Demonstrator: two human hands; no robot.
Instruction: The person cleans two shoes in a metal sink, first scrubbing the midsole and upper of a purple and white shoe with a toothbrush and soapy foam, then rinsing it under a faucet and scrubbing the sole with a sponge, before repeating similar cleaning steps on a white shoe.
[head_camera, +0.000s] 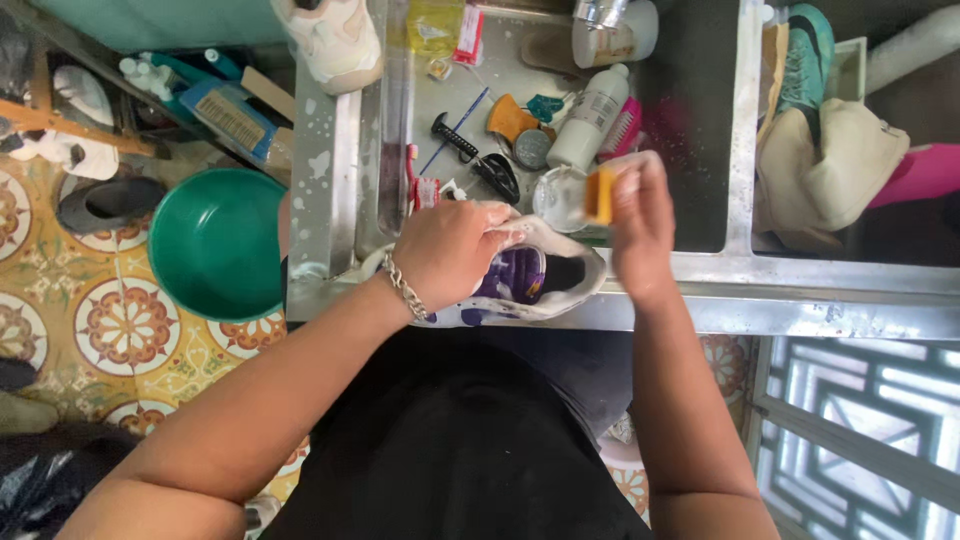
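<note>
The sneaker (530, 278), white with purple panels, lies on its side on the front rim of the steel sink (330, 200), toe toward the right, collar opening facing up.

**Hands.** The left hand (450, 250) is closed over the heel and upper of the sneaker, fingers wrapped and pressing it down against the rim. The right hand (640, 225) is closed in a narrow pinch on a small orange brush (600, 195), held just above the toe end of the sneaker.

**Handling judgement.**
- Weight: light; one hand appears enough to control it.
- Stiffness: the sole is probably firm, the upper soft and likely to collapse under pressure. Grip at the heel counter or across the midfoot, where the sole backs the fingers.
- Surface: whitish splashes lie on the steel left of the sneaker, so a slippery surface is likely. A full wrap is safer than a fingertip hold.
- Fragility: low; the purple panels may scuff under hard scrubbing.

**Surroundings.** Behind the sneaker, in the basin, lie a white bottle (588, 118), a black-handled brush (480, 160) and a pink brush (622, 130). Left of the sneaker, on the tiled floor (120, 320), stands a green basin (218, 243). Right of the sneaker, beyond the sink's divider, rests a beige cap (830, 165).
</note>
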